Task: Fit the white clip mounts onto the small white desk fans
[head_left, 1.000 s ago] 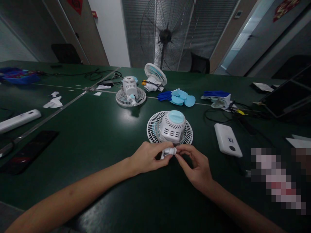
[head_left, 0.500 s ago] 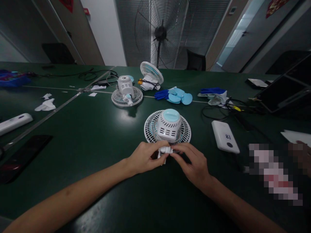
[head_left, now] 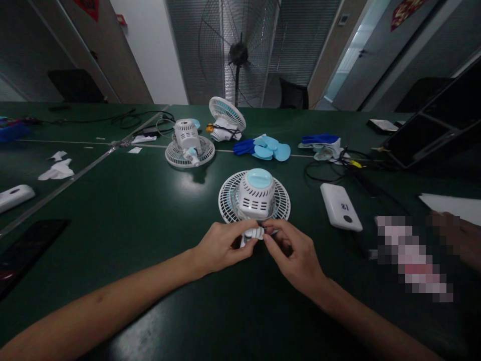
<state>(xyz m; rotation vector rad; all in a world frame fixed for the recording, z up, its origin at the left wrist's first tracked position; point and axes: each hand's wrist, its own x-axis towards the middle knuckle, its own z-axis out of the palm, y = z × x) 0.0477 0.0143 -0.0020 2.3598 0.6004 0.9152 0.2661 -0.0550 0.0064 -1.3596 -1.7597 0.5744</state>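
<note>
A small electric fan (head_left: 257, 196) lies face down in front of me, its white grille (head_left: 226, 196) on the table and its motor housing with a light-blue cap (head_left: 259, 178) pointing up. At its near edge is a small white plastic part (head_left: 254, 233). My left hand (head_left: 222, 246) pinches this part from the left between thumb and fingers. From the right, my right hand (head_left: 295, 250) has its thumb and fingertips closed on the part's right end. Whether the part is joined to the fan is hidden by my fingers.
Behind stand two more small fans (head_left: 187, 134) (head_left: 224, 128). Light-blue fan blades (head_left: 272, 148) lie beside blue gloves (head_left: 243, 147). A white power bank (head_left: 340, 206) is to the right, near another person's hand (head_left: 456, 233). A dark phone (head_left: 32, 250) lies left on the green table (head_left: 150, 200).
The view has shifted slightly, so most things sit a little further left. Both hands stay at the white plastic part; the right fingers have shifted slightly on its end.
</note>
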